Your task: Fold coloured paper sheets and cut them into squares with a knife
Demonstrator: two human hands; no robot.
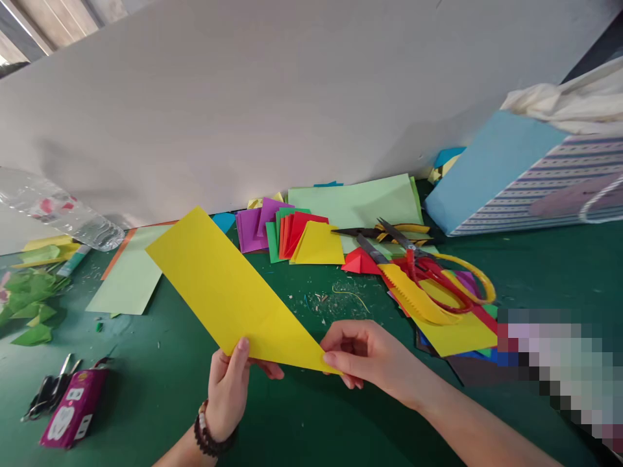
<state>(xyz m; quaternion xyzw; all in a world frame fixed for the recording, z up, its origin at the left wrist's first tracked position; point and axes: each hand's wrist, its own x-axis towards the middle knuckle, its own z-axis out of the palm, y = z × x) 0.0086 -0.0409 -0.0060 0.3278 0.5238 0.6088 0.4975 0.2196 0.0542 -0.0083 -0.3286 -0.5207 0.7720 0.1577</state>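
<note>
Yellow paper (219,285), one long sheet, stretches across the middle of the head camera's view, lifted just above the green desk (160,415) with its far tip angled toward the back left. The person's left hand (228,389), a dark beaded bracelet (207,433) around its wrist, grips the sheet's near edge, thumb on top and fingers underneath. The right hand (370,360) is closed in a pinch on the near corner, its thumb and curled fingers meeting at the paper's tip.

Just past the hands, paper shavings (331,301) are scattered over the desk. To the right, red-handled scissors (428,272) rest on a zigzag-cut yellow strip (413,295), which lies on a heap of coloured paper. A red folded triangle (357,263) sits beside the scissors' blades. Along the back edge, purple, red and green squares (292,237) are fanned out near a pale green sheet (355,207), against a white board (243,97). A striped paper bag (535,175) occupies the back right corner, and a clear plastic bottle (58,211) lies on its side at the back left. Green paper leaves (29,308) sit at the left edge, while black scissors (48,392) lie beside a purple packet (75,408) toward the front left corner.
</note>
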